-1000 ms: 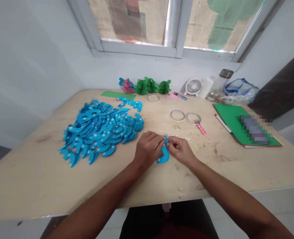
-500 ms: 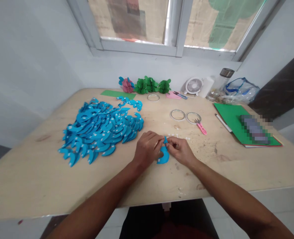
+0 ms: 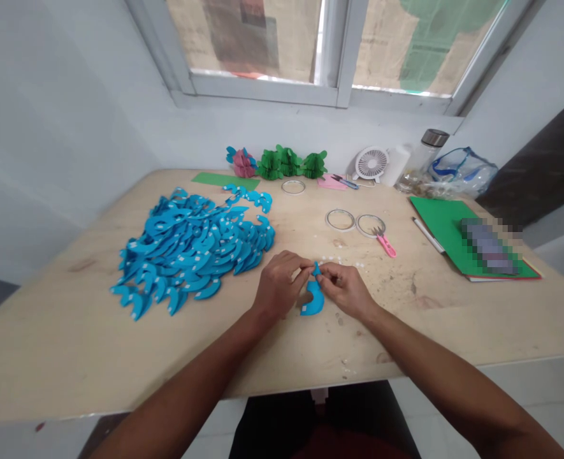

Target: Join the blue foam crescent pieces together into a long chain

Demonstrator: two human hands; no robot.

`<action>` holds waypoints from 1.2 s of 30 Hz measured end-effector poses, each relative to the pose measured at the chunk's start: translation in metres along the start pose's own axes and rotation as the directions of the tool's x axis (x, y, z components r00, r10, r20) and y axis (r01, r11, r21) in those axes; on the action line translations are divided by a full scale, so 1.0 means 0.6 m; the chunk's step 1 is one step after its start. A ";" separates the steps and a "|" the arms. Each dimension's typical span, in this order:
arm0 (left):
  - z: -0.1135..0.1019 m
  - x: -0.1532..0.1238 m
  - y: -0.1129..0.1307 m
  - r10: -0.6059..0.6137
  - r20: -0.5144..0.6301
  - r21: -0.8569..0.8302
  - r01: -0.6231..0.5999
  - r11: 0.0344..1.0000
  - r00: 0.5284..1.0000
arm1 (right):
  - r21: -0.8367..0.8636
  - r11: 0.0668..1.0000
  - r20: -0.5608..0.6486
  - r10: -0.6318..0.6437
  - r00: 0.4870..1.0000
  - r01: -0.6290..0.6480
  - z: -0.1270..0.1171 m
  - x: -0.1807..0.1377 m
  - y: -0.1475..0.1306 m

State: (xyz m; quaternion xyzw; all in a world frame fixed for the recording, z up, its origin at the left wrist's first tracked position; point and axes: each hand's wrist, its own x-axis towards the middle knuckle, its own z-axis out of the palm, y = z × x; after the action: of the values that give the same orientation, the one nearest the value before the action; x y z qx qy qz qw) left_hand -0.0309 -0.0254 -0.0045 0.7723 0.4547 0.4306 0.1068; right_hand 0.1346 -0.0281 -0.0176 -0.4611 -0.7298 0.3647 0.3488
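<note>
A curved blue paper cut-out [image 3: 314,299] lies on the wooden table [image 3: 71,344] just in front of me. My left hand [image 3: 279,284] and my right hand [image 3: 343,290] meet at its upper tip, fingers pinched together on it. Left of my hands spreads a big heap of several similar blue cut-outs [image 3: 190,248], many with small white squares stuck on them.
Two tape rings [image 3: 340,220] and pink-handled scissors [image 3: 385,243] lie behind my hands. Farther back stand green paper ornaments [image 3: 289,164], a small white fan [image 3: 371,164], a jar [image 3: 422,159] and a clear bag [image 3: 463,173]. Green card sheets [image 3: 441,223] lie at the right.
Both hands stay pinched at the tip of the blue cut-out with only slight finger shifts. Nothing else has moved.
</note>
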 end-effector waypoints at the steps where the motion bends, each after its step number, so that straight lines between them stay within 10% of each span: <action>1: 0.000 0.000 0.000 -0.006 0.006 -0.006 0.006 1.000 1.000 | 0.000 1.000 -0.001 -0.002 1.000 0.002 0.000 0.000 -0.001; 36: -0.012 0.009 -0.010 -0.144 0.168 -0.177 0.173 0.969 0.975 | 0.060 0.998 0.032 0.018 0.999 -0.020 0.001 0.000 0.002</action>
State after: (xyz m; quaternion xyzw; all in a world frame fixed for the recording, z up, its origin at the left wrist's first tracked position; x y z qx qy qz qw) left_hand -0.0392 -0.0195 -0.0006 0.7505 0.4623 0.4013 0.2491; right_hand 0.1346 -0.0277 -0.0187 -0.4516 -0.7195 0.3972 0.3474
